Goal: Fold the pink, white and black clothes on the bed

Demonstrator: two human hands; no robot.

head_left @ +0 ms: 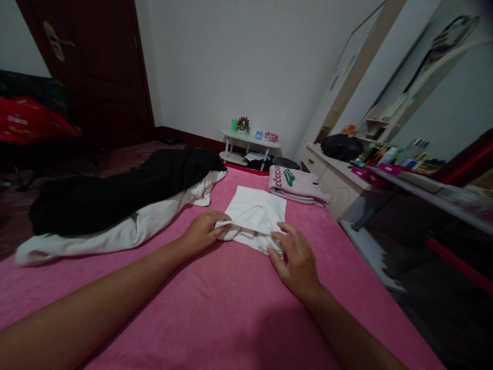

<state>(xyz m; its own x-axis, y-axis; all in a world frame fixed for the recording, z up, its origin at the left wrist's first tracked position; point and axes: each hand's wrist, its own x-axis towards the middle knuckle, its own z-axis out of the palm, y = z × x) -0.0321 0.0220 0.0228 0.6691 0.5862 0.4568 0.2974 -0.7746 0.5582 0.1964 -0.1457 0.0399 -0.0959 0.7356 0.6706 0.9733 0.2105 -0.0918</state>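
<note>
1. White garment (252, 209): folded into a compact, roughly rectangular shape on the pink bed (200, 308), its near edge raised in a loose fold.
2. Left hand (206, 229): pinching the fold's left end.
3. Right hand (296, 257): fingers bent against the right end, partly hiding it; grip cannot be told.
4. Black garment (127, 190): heaped over white cloth (115, 239), left. Folded pink garment (298, 186): just beside, right.

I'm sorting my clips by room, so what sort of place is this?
Probably a bedroom: a wide, bed-like surface is covered in pink, plush-looking fabric, a folded pale-pink garment rests on it, and a cream drawer cabinet holding small bottles stands nearby.
</note>
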